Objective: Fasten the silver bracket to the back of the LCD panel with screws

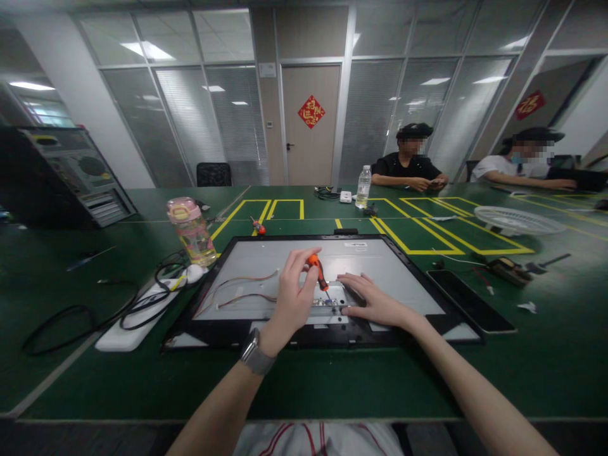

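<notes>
My left hand [297, 288] is closed around the orange-and-black handle of a screwdriver [322, 277]. The screwdriver tilts, its tip pointing down at a small metal bracket [339, 318] near the front middle of a flat display panel [251, 259]. The panel lies on the table with its grey metal back up and a black frame around it. My right hand [373, 299] rests on the panel just right of the bracket, fingers stretched out and holding nothing that I can see. Thin cables [247, 296] run across the panel's left part. What lies under my fingers is hidden.
Left of the panel stand a pink-lidded bottle [190, 231] and a white power strip [135, 316] with black cables. A black phone-like slab [468, 301] lies at the right. Farther off are a water bottle [363, 187], a white round grille [515, 220] and two seated people.
</notes>
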`<state>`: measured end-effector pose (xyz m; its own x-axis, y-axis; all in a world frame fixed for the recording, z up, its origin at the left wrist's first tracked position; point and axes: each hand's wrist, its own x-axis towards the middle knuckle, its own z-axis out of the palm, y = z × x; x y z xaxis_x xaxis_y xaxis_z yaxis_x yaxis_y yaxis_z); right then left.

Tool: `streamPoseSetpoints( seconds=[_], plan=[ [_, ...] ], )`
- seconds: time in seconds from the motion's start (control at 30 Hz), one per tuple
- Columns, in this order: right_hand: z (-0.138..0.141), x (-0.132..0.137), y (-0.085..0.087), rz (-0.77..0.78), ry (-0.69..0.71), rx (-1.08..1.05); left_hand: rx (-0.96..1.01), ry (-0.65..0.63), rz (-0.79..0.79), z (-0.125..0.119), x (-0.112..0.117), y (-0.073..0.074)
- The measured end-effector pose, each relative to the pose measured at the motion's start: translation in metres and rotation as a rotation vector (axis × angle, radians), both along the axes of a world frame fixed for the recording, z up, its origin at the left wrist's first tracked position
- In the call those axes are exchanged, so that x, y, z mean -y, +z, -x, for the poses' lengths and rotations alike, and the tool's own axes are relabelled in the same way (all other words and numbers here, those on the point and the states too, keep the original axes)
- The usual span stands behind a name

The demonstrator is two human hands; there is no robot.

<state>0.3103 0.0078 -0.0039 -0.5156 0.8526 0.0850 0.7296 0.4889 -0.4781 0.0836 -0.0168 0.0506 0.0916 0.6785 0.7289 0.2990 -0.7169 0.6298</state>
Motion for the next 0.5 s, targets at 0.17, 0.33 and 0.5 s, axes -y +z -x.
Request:
streamPoseSetpoints(
  seconds=[0.17, 0.33, 0.5],
  plan=[
    [-0.0004, -0.0003, -0.0004, -0.012, 0.003, -0.003, -0.007, 0.073, 0.014, 0.0003, 0.0002, -0.0001],
    [0.0003, 0.0004, 0.0008, 0.000, -0.002, -0.006, 0.026, -0.028, 0.030, -0.0007, 0.0001, -0.0022],
    [0.0005, 0.0009, 0.0007, -0.017, 0.004, -0.012, -0.006, 0.063, -0.006, -0.0015, 0.0010, -0.0009]
  ],
)
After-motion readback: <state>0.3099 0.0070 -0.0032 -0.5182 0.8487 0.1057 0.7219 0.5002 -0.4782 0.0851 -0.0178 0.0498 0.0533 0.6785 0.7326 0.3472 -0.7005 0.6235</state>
